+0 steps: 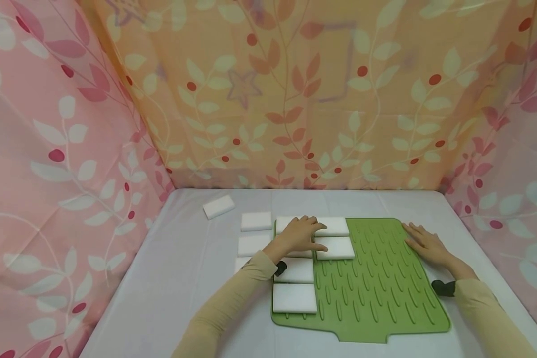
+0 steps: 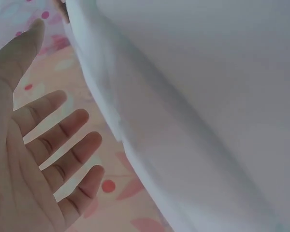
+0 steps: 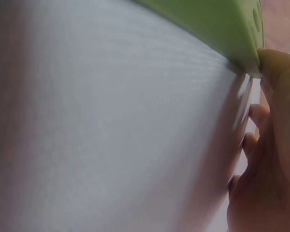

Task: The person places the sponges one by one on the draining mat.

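Note:
In the head view, a green ridged mat [image 1: 376,278] lies on the table with several white rectangular blocks on its left part. My left hand [image 1: 299,234] is over the upper left blocks, fingers spread toward a block [image 1: 337,248] in the second column; whether it touches is unclear. In the left wrist view, the palm and relaxed fingers of that hand [image 2: 48,150] show nothing held. My right hand [image 1: 429,247] rests at the mat's upper right edge. The right wrist view has the thumb of this hand [image 3: 275,121] against the mat's corner [image 3: 208,29], its fingers lying lower down.
Left of the mat, more white blocks lie on the white-covered table [image 1: 170,298], including one near the mat's top corner [image 1: 256,221] and a tilted one farther back [image 1: 219,207]. Leaf-patterned cloth [image 1: 250,124] hangs behind and on both sides.

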Demonstrator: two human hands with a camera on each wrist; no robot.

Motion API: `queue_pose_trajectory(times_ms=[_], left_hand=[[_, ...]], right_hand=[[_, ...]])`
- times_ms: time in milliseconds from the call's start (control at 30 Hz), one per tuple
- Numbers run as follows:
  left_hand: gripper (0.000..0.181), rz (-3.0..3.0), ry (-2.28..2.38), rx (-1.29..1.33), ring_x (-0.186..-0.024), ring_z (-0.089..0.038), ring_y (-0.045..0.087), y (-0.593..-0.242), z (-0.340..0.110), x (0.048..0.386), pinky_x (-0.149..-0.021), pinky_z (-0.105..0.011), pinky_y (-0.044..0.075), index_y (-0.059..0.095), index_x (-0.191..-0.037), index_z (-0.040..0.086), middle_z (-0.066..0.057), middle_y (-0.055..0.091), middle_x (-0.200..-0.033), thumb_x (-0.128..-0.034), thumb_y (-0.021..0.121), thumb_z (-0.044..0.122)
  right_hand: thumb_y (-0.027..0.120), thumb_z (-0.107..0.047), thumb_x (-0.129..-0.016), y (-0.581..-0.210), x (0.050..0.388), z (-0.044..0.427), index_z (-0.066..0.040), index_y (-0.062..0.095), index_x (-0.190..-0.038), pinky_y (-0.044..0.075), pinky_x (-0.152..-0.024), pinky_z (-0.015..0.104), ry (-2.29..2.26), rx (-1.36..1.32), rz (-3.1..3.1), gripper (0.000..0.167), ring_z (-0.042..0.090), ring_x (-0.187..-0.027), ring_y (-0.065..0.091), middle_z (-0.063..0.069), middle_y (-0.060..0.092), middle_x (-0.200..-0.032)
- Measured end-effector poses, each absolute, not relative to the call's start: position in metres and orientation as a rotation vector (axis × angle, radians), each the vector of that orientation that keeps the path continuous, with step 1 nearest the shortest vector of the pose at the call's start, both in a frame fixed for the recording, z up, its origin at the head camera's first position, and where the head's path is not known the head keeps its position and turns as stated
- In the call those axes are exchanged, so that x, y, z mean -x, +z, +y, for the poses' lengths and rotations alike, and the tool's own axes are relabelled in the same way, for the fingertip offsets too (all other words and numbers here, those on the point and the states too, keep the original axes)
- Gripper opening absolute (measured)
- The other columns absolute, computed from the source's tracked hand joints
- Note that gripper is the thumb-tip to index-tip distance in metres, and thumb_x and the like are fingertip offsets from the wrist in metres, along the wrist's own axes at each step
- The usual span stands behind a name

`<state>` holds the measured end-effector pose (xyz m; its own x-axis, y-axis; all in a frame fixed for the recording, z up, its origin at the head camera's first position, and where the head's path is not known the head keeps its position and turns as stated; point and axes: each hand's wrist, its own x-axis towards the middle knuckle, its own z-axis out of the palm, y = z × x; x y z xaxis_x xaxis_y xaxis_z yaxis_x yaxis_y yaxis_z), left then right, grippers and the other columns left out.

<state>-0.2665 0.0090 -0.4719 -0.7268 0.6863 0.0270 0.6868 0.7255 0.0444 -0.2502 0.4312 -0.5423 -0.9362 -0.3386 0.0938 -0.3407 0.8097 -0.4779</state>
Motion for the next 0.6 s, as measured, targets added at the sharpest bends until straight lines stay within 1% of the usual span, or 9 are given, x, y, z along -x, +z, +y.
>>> queue_pose_trajectory(times_ms=[100,233,333,600], left_hand=[[0.068,-2.923,-0.108,1.132,-0.109,-0.015,0.05,-0.471,-0.002,0.268,-0.088,-0.036,0.043,0.049,-0.133,0.03,0.006,0.052,-0.121,-0.0787,0.05,0.07],[0.067,-2.923,-0.131,1.124,-0.109,-0.017,0.05,-0.472,-0.016,0.27,-0.087,-0.038,0.043,0.049,-0.133,0.028,0.004,0.052,-0.123,-0.0798,0.051,0.068],[0.066,-2.902,-0.157,1.124,-0.106,-0.017,0.051,-0.473,-0.028,0.271,-0.084,-0.037,0.044,0.049,-0.134,0.027,0.003,0.053,-0.12,-0.0811,0.051,0.067],[0.066,-2.893,-0.286,1.02,-0.107,-0.017,0.052,-0.472,-0.066,0.278,-0.087,-0.039,0.044,0.05,-0.133,0.026,0.004,0.054,-0.12,-0.0816,0.05,0.067]], right_hand=[[0.043,-0.025,-0.098,-0.543,0.251,0.43,-0.002,0.025,-0.145,0.005,-0.09,0.077,0.783,-0.563,-2.974,0.055,0.063,-0.124,0.016,0.036,0.023,-0.142],[0.044,-0.024,-0.098,-0.542,0.25,0.43,-0.001,0.026,-0.144,0.005,-0.09,0.077,0.78,-0.565,-2.969,0.054,0.063,-0.123,0.017,0.036,0.024,-0.141],[0.043,-0.024,-0.098,-0.543,0.25,0.43,-0.001,0.026,-0.144,0.005,-0.09,0.077,0.781,-0.567,-2.971,0.054,0.063,-0.124,0.016,0.037,0.023,-0.141],[0.044,-0.023,-0.098,-0.544,0.251,0.431,-0.002,0.026,-0.144,0.006,-0.089,0.077,0.776,-0.58,-2.958,0.054,0.063,-0.124,0.016,0.036,0.024,-0.141]])
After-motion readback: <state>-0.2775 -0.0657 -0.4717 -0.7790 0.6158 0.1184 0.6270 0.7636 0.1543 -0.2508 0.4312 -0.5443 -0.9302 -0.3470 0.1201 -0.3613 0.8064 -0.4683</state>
